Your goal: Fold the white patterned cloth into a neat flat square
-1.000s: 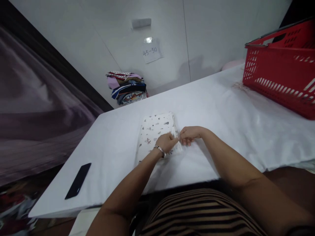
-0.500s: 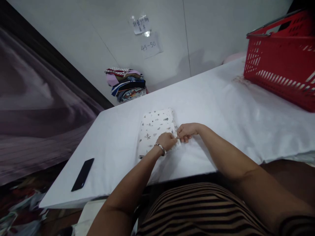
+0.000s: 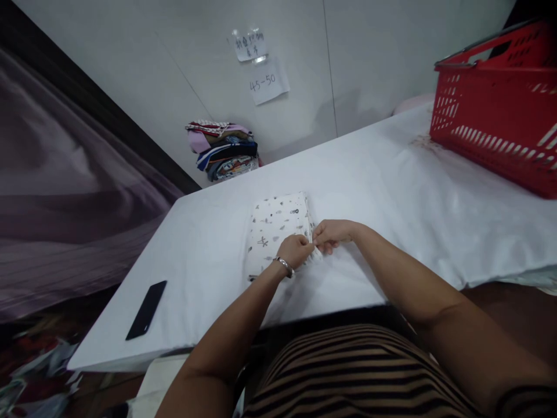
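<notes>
A folded white cloth [image 3: 276,223] with small grey and brown printed figures lies flat on the white-covered table [image 3: 209,238]. My left hand [image 3: 296,251], with a bracelet at the wrist, rests over its near right corner, fingers pinched on the edge. Right beside it, my right hand [image 3: 329,235] has its fingers closed on the same right edge of the cloth. The fingertips of both hands nearly meet there. Part of the near edge is hidden under my left hand and forearm.
A black phone [image 3: 147,309] lies at the table's left. Folded clothes [image 3: 224,150] are stacked by the wall beyond the far edge. A red plastic basket [image 3: 496,110] stands at the far right. Paper signs [image 3: 268,81] hang on the wall, and a purple curtain [image 3: 65,191] hangs at left.
Both hands stay at the cloth's right edge, with only a slight shift of the fingers. The cloth has moved very slightly to the right.
</notes>
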`<act>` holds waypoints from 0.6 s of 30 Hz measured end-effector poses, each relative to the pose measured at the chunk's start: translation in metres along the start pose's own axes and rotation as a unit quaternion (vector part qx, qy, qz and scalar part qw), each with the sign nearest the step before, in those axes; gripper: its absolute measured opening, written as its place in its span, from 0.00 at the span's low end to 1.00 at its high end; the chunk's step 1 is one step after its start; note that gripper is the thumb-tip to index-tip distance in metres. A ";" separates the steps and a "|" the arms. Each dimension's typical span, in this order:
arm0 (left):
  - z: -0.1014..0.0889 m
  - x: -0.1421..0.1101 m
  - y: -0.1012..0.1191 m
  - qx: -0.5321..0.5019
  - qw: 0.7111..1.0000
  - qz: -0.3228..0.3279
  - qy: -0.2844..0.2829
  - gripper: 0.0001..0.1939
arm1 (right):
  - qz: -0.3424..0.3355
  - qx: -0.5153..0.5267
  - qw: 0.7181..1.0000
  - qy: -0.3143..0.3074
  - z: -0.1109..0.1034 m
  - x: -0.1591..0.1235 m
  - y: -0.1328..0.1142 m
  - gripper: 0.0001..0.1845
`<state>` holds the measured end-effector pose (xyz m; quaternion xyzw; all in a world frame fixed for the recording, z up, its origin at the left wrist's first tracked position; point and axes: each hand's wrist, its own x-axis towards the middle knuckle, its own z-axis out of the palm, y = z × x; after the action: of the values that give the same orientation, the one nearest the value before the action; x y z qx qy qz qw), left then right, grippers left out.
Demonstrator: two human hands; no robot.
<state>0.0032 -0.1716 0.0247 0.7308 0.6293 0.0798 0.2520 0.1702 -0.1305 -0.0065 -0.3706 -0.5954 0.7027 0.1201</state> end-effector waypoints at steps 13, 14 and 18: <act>-0.001 -0.003 0.002 0.017 0.999 0.017 0.022 0.10 | -0.044 0.057 0.983 0.168 0.045 -0.027 0.019 0.04; -0.001 -0.003 0.002 0.018 0.999 0.020 0.026 0.10 | -0.048 0.062 0.980 0.183 0.050 -0.026 0.019 0.04; 0.000 -0.006 0.001 0.030 0.998 0.035 0.039 0.10 | -0.073 0.067 0.972 0.211 0.065 -0.025 0.023 0.06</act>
<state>0.0033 -0.1773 0.0259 0.7560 0.6146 0.0981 0.2029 0.1508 -0.2007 -0.0169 -0.4573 -0.5337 0.6360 0.3186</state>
